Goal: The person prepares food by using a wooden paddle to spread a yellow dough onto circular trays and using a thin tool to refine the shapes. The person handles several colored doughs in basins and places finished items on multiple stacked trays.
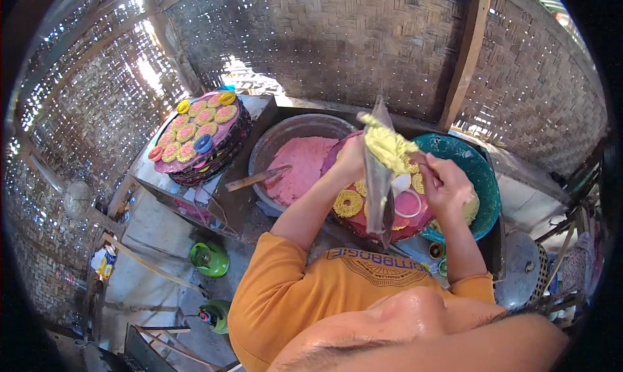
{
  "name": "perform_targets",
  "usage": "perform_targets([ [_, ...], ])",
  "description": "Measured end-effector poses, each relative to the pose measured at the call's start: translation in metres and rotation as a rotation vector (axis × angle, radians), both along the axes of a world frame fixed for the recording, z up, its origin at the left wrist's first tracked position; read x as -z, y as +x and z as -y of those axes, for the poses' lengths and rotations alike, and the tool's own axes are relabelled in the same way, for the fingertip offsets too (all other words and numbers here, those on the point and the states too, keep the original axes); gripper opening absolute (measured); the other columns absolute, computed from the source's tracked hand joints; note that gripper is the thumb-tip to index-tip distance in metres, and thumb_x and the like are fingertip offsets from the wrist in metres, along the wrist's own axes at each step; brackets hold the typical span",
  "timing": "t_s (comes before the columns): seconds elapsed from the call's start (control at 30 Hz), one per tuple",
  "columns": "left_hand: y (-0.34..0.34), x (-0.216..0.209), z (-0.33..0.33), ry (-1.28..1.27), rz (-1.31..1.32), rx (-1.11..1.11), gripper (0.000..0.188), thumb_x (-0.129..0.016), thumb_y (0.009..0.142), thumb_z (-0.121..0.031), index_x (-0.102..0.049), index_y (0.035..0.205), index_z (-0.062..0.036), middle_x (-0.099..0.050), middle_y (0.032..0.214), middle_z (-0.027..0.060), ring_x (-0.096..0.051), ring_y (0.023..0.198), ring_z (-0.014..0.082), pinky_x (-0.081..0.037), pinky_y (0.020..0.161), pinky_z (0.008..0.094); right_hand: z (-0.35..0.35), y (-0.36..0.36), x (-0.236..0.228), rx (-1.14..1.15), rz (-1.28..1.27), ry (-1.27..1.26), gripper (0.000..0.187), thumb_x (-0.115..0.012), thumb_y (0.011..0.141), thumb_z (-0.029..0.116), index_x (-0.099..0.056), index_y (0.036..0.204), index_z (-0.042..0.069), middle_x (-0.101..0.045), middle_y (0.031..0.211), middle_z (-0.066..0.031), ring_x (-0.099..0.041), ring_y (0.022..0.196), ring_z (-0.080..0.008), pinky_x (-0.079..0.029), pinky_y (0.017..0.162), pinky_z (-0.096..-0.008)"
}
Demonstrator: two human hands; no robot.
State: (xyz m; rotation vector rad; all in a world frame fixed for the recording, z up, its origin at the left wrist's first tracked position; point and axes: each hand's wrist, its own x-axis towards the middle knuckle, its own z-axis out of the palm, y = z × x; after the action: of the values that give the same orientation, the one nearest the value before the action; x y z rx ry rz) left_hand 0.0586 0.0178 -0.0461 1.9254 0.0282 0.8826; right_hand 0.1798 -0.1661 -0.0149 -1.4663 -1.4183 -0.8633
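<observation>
My left hand [352, 158] grips a clear plastic bag [375, 203] raised above the worktop. A lump of soft yellow dough [388, 148] sits at the bag's upper part. My right hand [449, 185] is closed beside the dough's right side; what its fingers hold is hard to make out. Below both hands lies a round pink tray [415, 232], partly hidden by the bag and arms. Yellow dough rings [348, 204] are laid on it, along with a pale ring-shaped piece [408, 204].
A grey basin [259, 148] with pink dough [302, 164] and a wooden stick [259, 177] stands left of the tray. Farther left, stacked round trays [227, 141] bear pink-and-yellow pieces. A green basin [490, 206] stands right. Green gas cylinders [209, 260] are on the floor.
</observation>
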Motion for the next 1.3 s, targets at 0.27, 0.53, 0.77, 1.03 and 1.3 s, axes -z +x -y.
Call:
perform_targets([
  [0.27, 0.010, 0.020, -0.041, -0.581, -0.123, 0.009, 0.022, -0.054, 0.084, -0.008, -0.057, 0.105, -0.0036, -0.062, 0.096, 0.0083, -0.060, 0.086, 0.0195, -0.050, 0.075, 0.0331, 0.026, -0.011, 0.020, -0.400, -0.483, -0.197, 0.016, -0.070, 0.070, 0.005, -0.065, 0.085, 0.002, -0.062, 0.071, -0.0074, -0.060, 0.064, -0.0154, -0.045, 0.059, -0.0250],
  [0.53, 0.009, 0.020, -0.006, 0.019, -0.059, -0.048, 0.027, -0.065, 0.076, -0.013, -0.061, 0.100, -0.0007, -0.064, 0.096, 0.0063, -0.061, 0.087, 0.0150, -0.049, 0.077, 0.0306, 0.004, 0.009, 0.021, -0.003, -0.154, -0.159, 0.016, -0.071, 0.071, 0.003, -0.064, 0.085, 0.000, -0.064, 0.076, -0.0079, -0.060, 0.064, -0.0118, -0.049, 0.059, -0.0257],
  [0.77, 0.022, 0.043, -0.054, -0.617, 0.009, 0.396, 0.031, -0.060, 0.081, -0.010, -0.055, 0.110, -0.0020, -0.061, 0.100, 0.0073, -0.060, 0.085, 0.0160, -0.051, 0.075, 0.0310, 0.030, 0.011, 0.021, -0.303, -0.566, -0.248, 0.017, -0.069, 0.073, 0.007, -0.065, 0.088, 0.001, -0.066, 0.080, -0.0088, -0.062, 0.069, -0.0141, -0.048, 0.063, -0.0257],
  [1.03, 0.030, -0.002, -0.023, -0.505, 0.106, 0.211, 0.058, -0.068, 0.077, -0.020, -0.045, 0.128, -0.0055, -0.058, 0.106, 0.0048, -0.057, 0.082, 0.0129, -0.052, 0.073, 0.0304, 0.048, 0.044, 0.032, -0.171, -0.498, -0.340, 0.023, -0.070, 0.071, 0.007, -0.064, 0.093, 0.002, -0.066, 0.083, -0.0094, -0.064, 0.077, -0.0167, -0.048, 0.070, -0.0254],
  [1.3, 0.008, 0.012, -0.053, -0.845, 0.778, 1.021, 0.016, -0.065, 0.071, -0.022, -0.052, 0.072, -0.0146, -0.050, 0.081, 0.0018, -0.051, 0.090, 0.0216, -0.020, 0.106, 0.0529, 0.142, 0.109, 0.036, 0.383, -0.773, -0.249, 0.017, -0.063, 0.081, 0.010, -0.063, 0.095, 0.000, -0.065, 0.089, -0.0056, -0.058, 0.076, -0.0118, -0.045, 0.072, -0.0243],
])
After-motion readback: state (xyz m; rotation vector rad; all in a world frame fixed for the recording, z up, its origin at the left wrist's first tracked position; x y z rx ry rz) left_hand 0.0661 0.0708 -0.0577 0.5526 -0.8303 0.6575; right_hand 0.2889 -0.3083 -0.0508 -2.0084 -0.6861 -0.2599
